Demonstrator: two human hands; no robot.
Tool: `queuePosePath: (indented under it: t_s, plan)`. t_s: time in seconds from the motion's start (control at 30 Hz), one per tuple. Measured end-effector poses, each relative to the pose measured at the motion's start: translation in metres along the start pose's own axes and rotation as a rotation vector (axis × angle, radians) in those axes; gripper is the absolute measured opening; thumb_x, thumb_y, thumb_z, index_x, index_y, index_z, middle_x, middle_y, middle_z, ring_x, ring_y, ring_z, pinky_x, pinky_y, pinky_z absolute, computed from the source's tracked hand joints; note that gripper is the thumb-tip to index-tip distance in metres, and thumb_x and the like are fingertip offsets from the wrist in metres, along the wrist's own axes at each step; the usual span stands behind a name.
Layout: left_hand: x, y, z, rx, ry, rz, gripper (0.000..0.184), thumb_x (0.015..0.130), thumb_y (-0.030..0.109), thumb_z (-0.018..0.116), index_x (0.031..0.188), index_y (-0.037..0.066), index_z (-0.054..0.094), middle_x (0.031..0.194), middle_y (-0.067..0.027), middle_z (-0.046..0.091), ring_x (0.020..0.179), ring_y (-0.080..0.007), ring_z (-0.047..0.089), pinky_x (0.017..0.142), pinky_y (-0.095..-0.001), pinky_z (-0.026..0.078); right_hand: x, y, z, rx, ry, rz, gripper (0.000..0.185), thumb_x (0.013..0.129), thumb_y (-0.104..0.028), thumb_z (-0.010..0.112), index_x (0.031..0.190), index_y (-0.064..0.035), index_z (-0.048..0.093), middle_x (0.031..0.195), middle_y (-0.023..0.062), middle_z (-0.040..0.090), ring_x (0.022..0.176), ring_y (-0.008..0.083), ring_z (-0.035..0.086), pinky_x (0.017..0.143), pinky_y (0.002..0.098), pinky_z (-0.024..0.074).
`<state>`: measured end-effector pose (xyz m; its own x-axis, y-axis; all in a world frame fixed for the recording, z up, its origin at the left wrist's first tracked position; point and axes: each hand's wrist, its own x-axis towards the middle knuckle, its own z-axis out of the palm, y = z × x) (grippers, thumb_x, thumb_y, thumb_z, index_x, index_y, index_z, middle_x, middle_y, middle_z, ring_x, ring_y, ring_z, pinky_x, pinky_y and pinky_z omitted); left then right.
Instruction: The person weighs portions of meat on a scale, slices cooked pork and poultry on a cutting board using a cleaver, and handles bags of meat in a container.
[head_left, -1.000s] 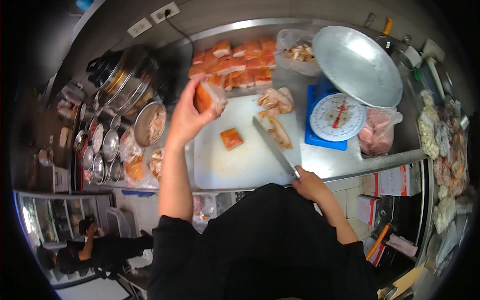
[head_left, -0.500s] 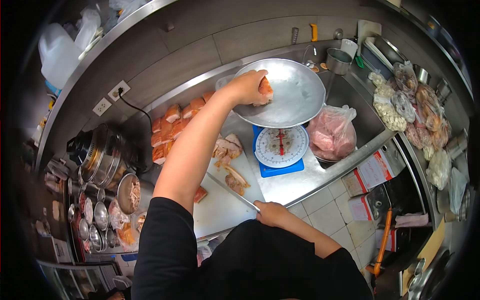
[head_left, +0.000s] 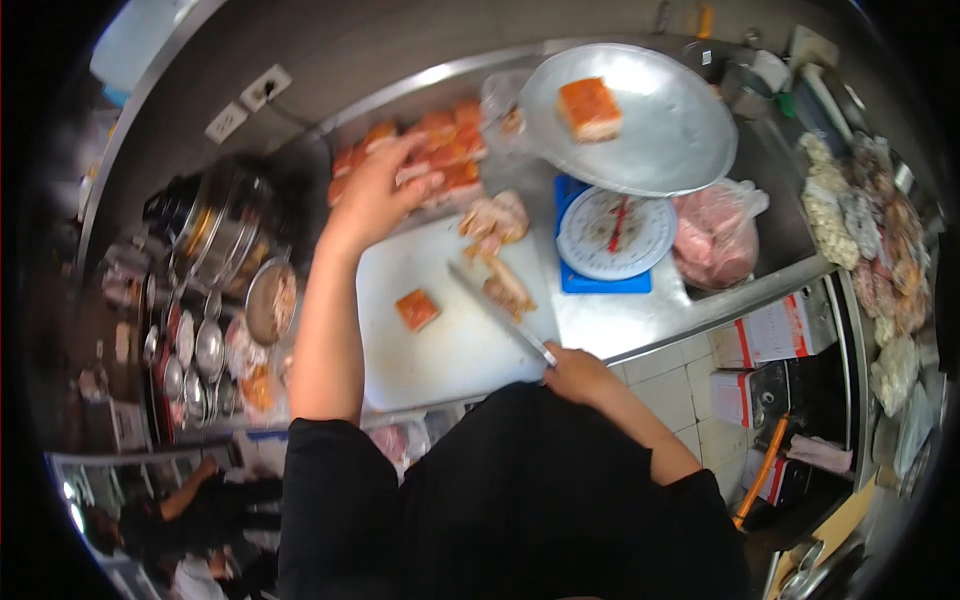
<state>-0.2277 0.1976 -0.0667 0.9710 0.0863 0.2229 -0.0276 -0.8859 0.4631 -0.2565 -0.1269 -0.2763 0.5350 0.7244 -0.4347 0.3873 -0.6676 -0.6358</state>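
Note:
My left hand (head_left: 385, 195) is over the near edge of the rows of crispy pork belly pieces (head_left: 440, 150), fingers apart and slightly blurred, with nothing visible in it. Held in my right hand (head_left: 580, 375) is a knife (head_left: 510, 322), its blade lying across the white cutting board (head_left: 400, 365). One square pork piece (head_left: 416, 310) rests on the board, left of the blade. Pale meat scraps (head_left: 495, 222) lie along the board's far right side. A single pork belly piece (head_left: 589, 108) sits in the metal pan (head_left: 665, 130) of the dial scale (head_left: 617, 232).
A plastic bag of raw meat (head_left: 718, 235) stands right of the scale by the sink. At left are a metal bowl of shredded meat (head_left: 272, 300) and several small metal bowls (head_left: 209, 348). Bagged ingredients (head_left: 850, 210) line the right counter. Other people (head_left: 190, 520) appear at lower left.
My left hand has let go of the pork piece in the scale pan and moved left to the pork rows. My right hand still holds the knife. The camera view has shifted.

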Motion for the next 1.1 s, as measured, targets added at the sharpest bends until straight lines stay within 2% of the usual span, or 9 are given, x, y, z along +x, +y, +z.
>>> queuePosePath:
  t_s: [0.1, 0.17, 0.37, 0.47, 0.6, 0.67, 0.8, 0.93, 1.1]
  plan:
    - [-0.094, -0.092, 0.054, 0.009, -0.283, -0.309, 0.078, 0.083, 0.046, 0.081, 0.143, 0.004, 0.054, 0.144, -0.0219, 0.056, 0.134, -0.0368, 0.053, 0.111, -0.0426, 0.043, -0.005, -0.011, -0.007, 0.006, -0.036, 0.006, 0.033, 0.093, -0.024, 0.06, 0.122, -0.0076, 0.057, 0.102, 0.0273, 0.071, 0.098, 0.046, 0.068, 0.088, 0.0543, 0.0538]
    - [-0.15, -0.124, 0.104, 0.065, -0.364, -0.241, 0.077, 0.079, 0.037, 0.083, 0.142, 0.005, 0.054, 0.142, -0.0216, 0.056, 0.133, -0.0372, 0.052, 0.112, -0.043, 0.041, -0.006, -0.015, -0.011, -0.035, -0.027, 0.031, 0.034, 0.094, -0.025, 0.061, 0.122, -0.0071, 0.056, 0.102, 0.0276, 0.071, 0.098, 0.0459, 0.068, 0.088, 0.0543, 0.0536]
    - [-0.171, -0.124, 0.127, -0.157, -0.135, -0.38, 0.069, 0.074, 0.016, 0.075, 0.139, 0.006, 0.055, 0.127, -0.0193, 0.061, 0.121, -0.0344, 0.058, 0.107, -0.0404, 0.046, -0.003, -0.012, -0.006, -0.036, -0.016, 0.025, 0.034, 0.093, -0.024, 0.061, 0.123, -0.0074, 0.055, 0.101, 0.0271, 0.071, 0.097, 0.0458, 0.068, 0.088, 0.0547, 0.0535]
    - [-0.123, -0.076, 0.081, -0.552, -0.005, -0.341, 0.071, 0.077, 0.01, 0.075, 0.144, 0.006, 0.051, 0.125, -0.0128, 0.061, 0.115, -0.0212, 0.06, 0.102, -0.0327, 0.048, -0.006, -0.013, -0.006, -0.035, 0.01, 0.003, 0.035, 0.092, -0.022, 0.06, 0.123, -0.0076, 0.055, 0.101, 0.0269, 0.071, 0.098, 0.0459, 0.068, 0.088, 0.0544, 0.0536]
    - [-0.014, 0.018, -0.003, -0.46, 0.083, 0.248, 0.058, 0.081, 0.021, 0.072, 0.133, 0.001, 0.057, 0.134, -0.0109, 0.058, 0.124, -0.0232, 0.057, 0.108, -0.0373, 0.044, -0.003, -0.008, -0.003, -0.062, -0.007, -0.015, 0.037, 0.092, -0.026, 0.061, 0.125, -0.008, 0.056, 0.102, 0.0252, 0.071, 0.098, 0.0448, 0.069, 0.088, 0.0532, 0.0542]
    - [0.042, 0.093, -0.029, -0.473, 0.053, 0.337, 0.053, 0.082, 0.026, 0.072, 0.129, 0.005, 0.06, 0.124, -0.011, 0.061, 0.118, -0.0224, 0.059, 0.102, -0.0357, 0.048, -0.004, -0.006, 0.0, -0.055, 0.019, -0.037, 0.037, 0.092, -0.025, 0.061, 0.125, -0.0082, 0.056, 0.101, 0.0245, 0.072, 0.096, 0.0445, 0.069, 0.087, 0.053, 0.0545]
    - [0.157, 0.177, -0.003, -0.087, -0.048, 0.567, 0.053, 0.079, 0.03, 0.074, 0.128, 0.011, 0.063, 0.118, -0.0188, 0.065, 0.109, -0.0347, 0.063, 0.095, -0.0422, 0.052, -0.005, -0.004, 0.0, -0.046, 0.008, -0.043, 0.039, 0.092, -0.025, 0.061, 0.127, -0.0089, 0.056, 0.101, 0.0234, 0.072, 0.095, 0.0429, 0.07, 0.087, 0.0524, 0.0549]
    - [0.216, 0.195, 0.075, 0.316, -0.32, 0.429, 0.051, 0.083, 0.041, 0.073, 0.124, 0.012, 0.064, 0.116, -0.0179, 0.067, 0.107, -0.0347, 0.065, 0.091, -0.0436, 0.051, -0.006, 0.0, -0.003, -0.038, 0.001, -0.061, 0.034, 0.092, -0.023, 0.06, 0.122, -0.0074, 0.056, 0.099, 0.0232, 0.072, 0.095, 0.0435, 0.07, 0.086, 0.0527, 0.0548]
    - [0.229, 0.175, 0.1, 0.344, -0.462, 0.327, 0.055, 0.075, 0.035, 0.076, 0.124, 0.014, 0.063, 0.111, -0.0159, 0.069, 0.102, -0.0331, 0.066, 0.089, -0.0417, 0.051, -0.008, 0.008, -0.006, 0.02, 0.014, -0.105, 0.033, 0.091, -0.022, 0.06, 0.12, -0.0068, 0.057, 0.098, 0.024, 0.072, 0.095, 0.0432, 0.07, 0.086, 0.053, 0.0545]
